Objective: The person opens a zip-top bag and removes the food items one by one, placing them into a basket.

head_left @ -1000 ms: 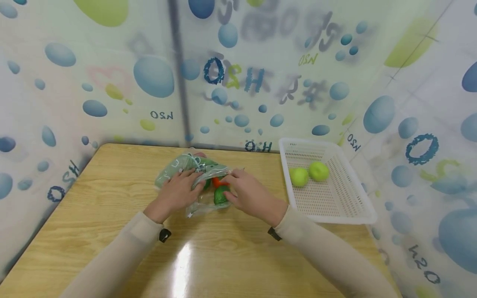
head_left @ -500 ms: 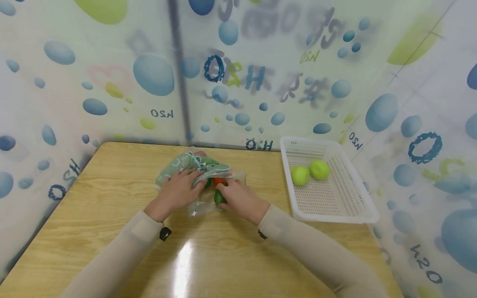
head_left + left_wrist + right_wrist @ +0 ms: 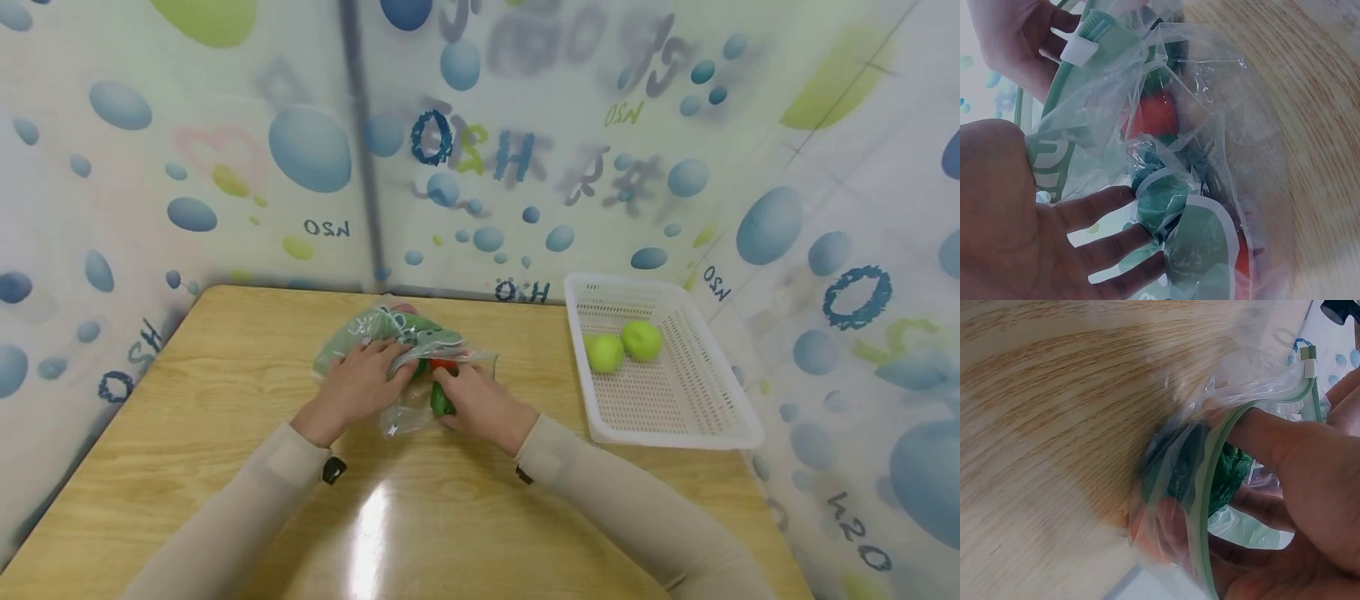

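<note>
A clear zip bag (image 3: 348,337) with green print lies on the wooden table in the head view. Its green zip edge (image 3: 1205,487) and white slider (image 3: 1079,50) show in the wrist views. My left hand (image 3: 358,387) rests on the bag with fairly straight fingers. My right hand (image 3: 483,404) reaches into the bag's mouth, thumb and fingers around a shiny, dark green bell pepper (image 3: 1232,475). Beside the pepper, inside the bag, sits a red thing (image 3: 1152,117), partly covered by film and print. Other contents are hard to make out.
At the right of the table (image 3: 225,517) stands a white slotted plastic basket (image 3: 678,440). It holds two green apples (image 3: 604,353). A patterned curtain (image 3: 480,167) hangs behind the table's back edge.
My right hand has moved left and deeper into the bag's mouth, closing around the green bell pepper and hiding more of it. My left hand has stayed on the bag.
</note>
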`<action>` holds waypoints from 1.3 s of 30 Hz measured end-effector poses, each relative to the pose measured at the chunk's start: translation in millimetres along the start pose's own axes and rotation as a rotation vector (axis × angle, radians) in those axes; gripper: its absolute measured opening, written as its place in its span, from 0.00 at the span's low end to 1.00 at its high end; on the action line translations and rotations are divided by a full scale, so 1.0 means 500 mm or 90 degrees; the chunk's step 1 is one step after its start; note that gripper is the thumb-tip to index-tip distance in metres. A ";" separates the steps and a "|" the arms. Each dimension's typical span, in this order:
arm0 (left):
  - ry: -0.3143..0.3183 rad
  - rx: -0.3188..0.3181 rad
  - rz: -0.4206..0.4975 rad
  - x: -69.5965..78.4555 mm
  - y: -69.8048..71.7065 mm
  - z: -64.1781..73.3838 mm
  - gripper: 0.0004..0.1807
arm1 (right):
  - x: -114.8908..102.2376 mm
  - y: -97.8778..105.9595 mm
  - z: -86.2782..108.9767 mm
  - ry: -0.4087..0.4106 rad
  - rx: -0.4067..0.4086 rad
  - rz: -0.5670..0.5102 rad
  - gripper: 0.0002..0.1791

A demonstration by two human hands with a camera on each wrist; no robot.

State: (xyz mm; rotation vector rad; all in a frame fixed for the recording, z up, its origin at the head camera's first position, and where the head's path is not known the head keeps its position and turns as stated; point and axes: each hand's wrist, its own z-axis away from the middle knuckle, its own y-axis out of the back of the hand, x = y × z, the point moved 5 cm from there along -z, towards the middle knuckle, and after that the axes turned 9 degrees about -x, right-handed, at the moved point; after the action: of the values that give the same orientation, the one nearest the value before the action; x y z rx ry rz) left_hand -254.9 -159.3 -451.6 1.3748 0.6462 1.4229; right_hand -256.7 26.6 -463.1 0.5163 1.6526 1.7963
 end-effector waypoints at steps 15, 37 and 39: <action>-0.004 0.001 -0.003 -0.005 -0.009 0.012 0.33 | -0.011 0.002 0.002 -0.024 -0.054 -0.049 0.36; 0.000 0.006 -0.010 -0.003 -0.008 0.004 0.34 | -0.007 0.057 0.031 -0.025 -0.016 -0.167 0.37; -0.002 0.011 -0.011 -0.003 -0.008 0.003 0.34 | -0.005 0.065 0.037 -0.024 -0.015 -0.177 0.38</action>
State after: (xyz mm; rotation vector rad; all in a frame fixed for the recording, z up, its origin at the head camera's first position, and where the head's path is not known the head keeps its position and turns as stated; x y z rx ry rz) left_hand -252.8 -159.9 -455.4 1.3814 0.6686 1.4040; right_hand -248.5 38.0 -428.3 0.2908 1.5895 1.5907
